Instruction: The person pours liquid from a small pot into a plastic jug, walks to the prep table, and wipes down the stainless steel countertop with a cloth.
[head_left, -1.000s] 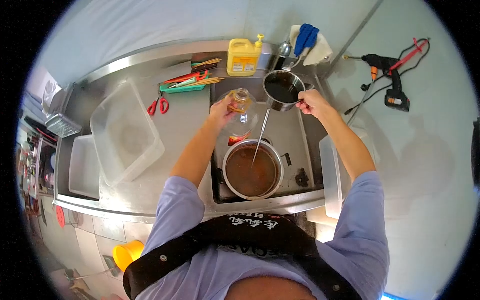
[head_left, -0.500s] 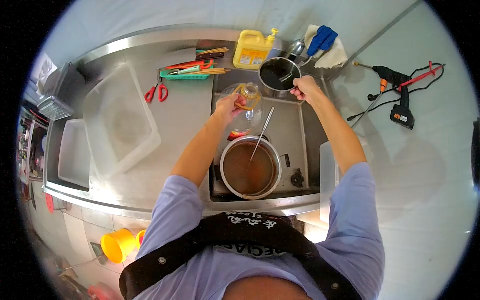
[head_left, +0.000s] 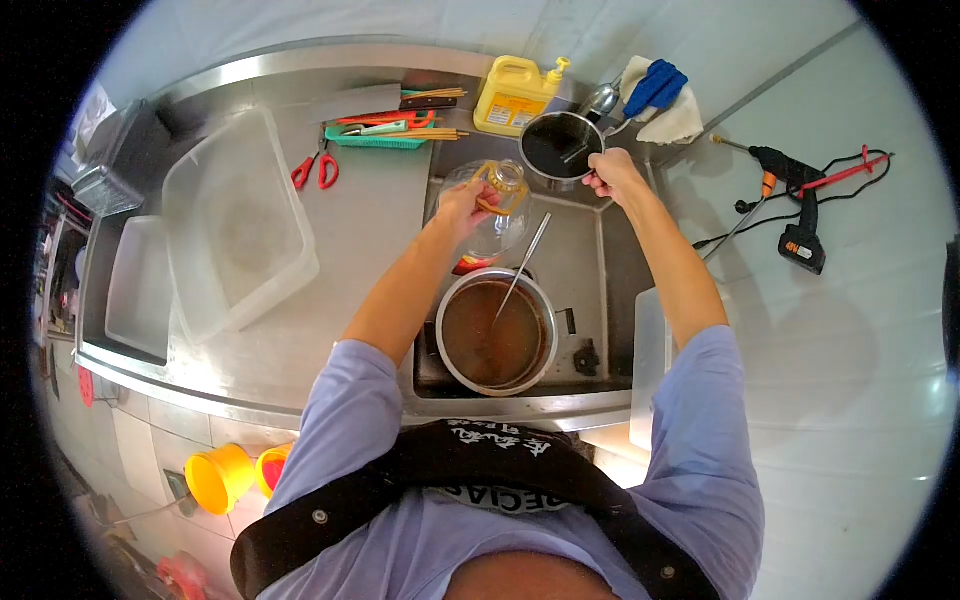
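Observation:
In the sink's upper left, my left hand [head_left: 465, 208] is closed around the yellow-brown handle of a clear plastic jug [head_left: 490, 238]. The jug's open mouth points up beside the hand. My right hand [head_left: 612, 178] grips a metal saucepan [head_left: 545, 177] at its right side; the grip hides most of its handle. Dark liquid and a metal utensil are inside the saucepan, which is right of the jug's mouth and apart from it. Nearer my body stands a large steel pot [head_left: 551, 350] of brownish liquid, with a long metal-handled utensil [head_left: 533, 245] leaning in it.
A yellow pump bottle [head_left: 510, 97] stands behind the sink. Left of it lie a green basket [head_left: 375, 142] with knives and sticks, and red-handled scissors [head_left: 315, 172]. Translucent bins [head_left: 235, 230] occupy the left counter. A black spray gun [head_left: 790, 170] hangs at right.
The whole view has shifted slightly. Both hands keep their grips, and the jug and saucepan stay almost in the same place relative to the sink.

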